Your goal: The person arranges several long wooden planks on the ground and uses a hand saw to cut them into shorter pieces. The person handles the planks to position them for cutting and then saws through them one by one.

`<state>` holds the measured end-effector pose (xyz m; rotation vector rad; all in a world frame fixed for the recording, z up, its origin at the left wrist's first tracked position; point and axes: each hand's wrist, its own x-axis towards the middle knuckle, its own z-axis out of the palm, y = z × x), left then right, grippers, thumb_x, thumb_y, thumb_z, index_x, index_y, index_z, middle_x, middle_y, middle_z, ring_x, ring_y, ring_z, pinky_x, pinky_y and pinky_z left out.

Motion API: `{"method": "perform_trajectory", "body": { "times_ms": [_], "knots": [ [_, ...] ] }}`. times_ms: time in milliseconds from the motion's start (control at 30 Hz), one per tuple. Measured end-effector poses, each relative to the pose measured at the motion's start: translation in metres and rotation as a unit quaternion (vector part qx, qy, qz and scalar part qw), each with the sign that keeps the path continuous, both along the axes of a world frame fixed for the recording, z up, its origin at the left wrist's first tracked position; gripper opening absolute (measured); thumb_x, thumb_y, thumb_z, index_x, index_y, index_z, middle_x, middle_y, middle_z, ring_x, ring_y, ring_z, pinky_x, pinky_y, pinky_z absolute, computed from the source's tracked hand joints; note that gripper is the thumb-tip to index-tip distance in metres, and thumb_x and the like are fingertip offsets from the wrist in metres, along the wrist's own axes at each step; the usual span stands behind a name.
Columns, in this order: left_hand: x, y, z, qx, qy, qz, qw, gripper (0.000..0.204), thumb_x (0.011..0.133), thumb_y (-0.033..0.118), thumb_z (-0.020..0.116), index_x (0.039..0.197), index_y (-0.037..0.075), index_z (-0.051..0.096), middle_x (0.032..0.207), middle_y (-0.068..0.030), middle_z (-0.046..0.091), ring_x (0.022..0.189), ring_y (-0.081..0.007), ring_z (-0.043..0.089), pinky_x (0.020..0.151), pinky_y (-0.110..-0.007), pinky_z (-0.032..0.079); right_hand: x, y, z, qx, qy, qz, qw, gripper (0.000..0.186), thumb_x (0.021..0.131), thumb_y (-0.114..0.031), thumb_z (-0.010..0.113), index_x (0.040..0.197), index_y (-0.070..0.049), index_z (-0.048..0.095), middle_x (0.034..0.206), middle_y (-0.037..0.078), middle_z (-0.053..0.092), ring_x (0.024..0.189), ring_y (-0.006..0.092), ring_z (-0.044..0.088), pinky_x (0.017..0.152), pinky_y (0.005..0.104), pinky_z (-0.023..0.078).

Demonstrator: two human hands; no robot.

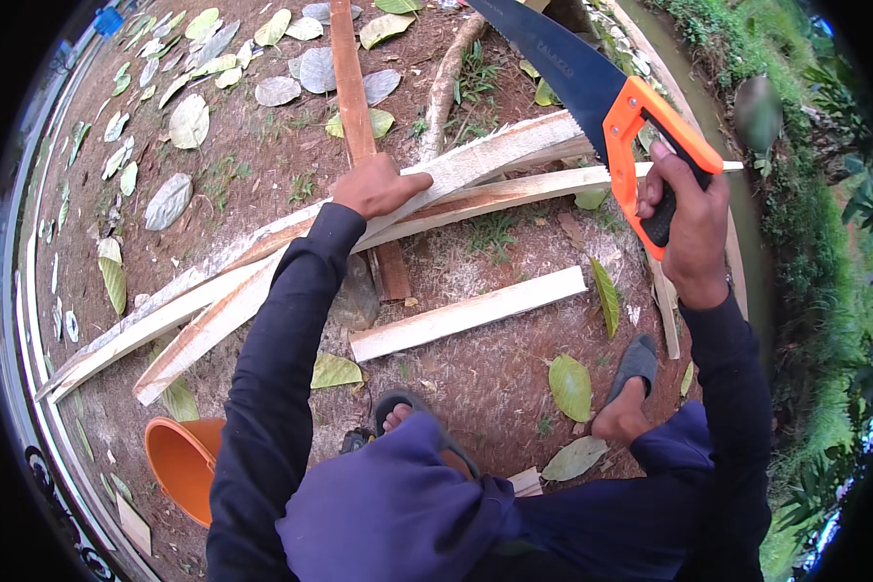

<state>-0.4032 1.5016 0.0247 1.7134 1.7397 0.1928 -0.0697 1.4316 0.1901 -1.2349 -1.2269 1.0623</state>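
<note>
My right hand [694, 218] is closed round the orange and black grip of a handsaw [623, 126], raised at the upper right. Its dark blade points up and left, and the toothed edge passes close to the end of a pale wooden beam [495, 153]; whether they touch I cannot tell. With fingers curled and thumb stretched out, my left hand [383, 186] grips that beam near its middle. Under it a second long beam [543, 186] crosses at a slight angle. A reddish plank [349, 78] runs away from me, passing beneath the beams.
A short cut length of wood [470, 312] lies on the soil in front of my feet. To the left stands an orange bucket [179, 466]. Large fallen leaves [570, 388] are scattered about. A water channel [694, 58] and grassy bank [815, 320] run along the right.
</note>
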Motion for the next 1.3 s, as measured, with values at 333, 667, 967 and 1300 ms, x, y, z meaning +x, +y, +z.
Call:
{"method": "perform_trajectory", "body": {
  "times_ms": [333,667,967,1300],
  "knots": [
    [0.002,0.004,-0.004,-0.034,0.089,0.015,0.995,0.067,0.086,0.059,0.062,0.089,-0.006,0.075,0.086,-0.0276,0.073,0.085,-0.0412,0.071,0.084,-0.048,0.052,-0.026,-0.097,-0.149,-0.035,0.016,0.049,0.998,0.048,0.095,-0.002,0.066,0.140,0.009,0.057,0.115,0.016,0.072,0.097,0.0182,0.069,0.084,0.0302,0.055],
    [-0.008,-0.013,-0.026,0.031,0.052,0.086,0.994,0.064,0.084,0.064,0.064,0.093,0.003,0.080,0.088,-0.0247,0.075,0.085,-0.0407,0.073,0.081,-0.047,0.054,-0.037,-0.121,-0.168,0.011,-0.040,0.093,0.995,0.054,0.091,-0.006,0.069,0.141,0.008,0.056,0.114,0.022,0.074,0.098,0.0242,0.075,0.084,0.0338,0.058],
    [0.001,-0.015,-0.021,0.027,0.072,0.108,0.991,0.063,0.083,0.064,0.064,0.088,0.003,0.080,0.082,-0.0239,0.073,0.080,-0.0400,0.073,0.076,-0.047,0.054,-0.031,-0.127,-0.146,-0.067,-0.042,0.141,0.987,0.056,0.089,-0.007,0.069,0.143,0.005,0.056,0.109,0.021,0.075,0.088,0.0260,0.077,0.078,0.0345,0.058],
    [0.010,-0.016,-0.009,0.026,0.086,0.099,0.991,0.064,0.083,0.064,0.064,0.084,0.002,0.079,0.079,-0.0255,0.073,0.077,-0.0410,0.073,0.075,-0.049,0.055,-0.040,-0.123,-0.130,-0.033,-0.123,0.154,0.980,0.054,0.087,-0.004,0.069,0.139,0.006,0.059,0.114,0.024,0.074,0.087,0.0301,0.077,0.075,0.0347,0.059]
  ]
}}
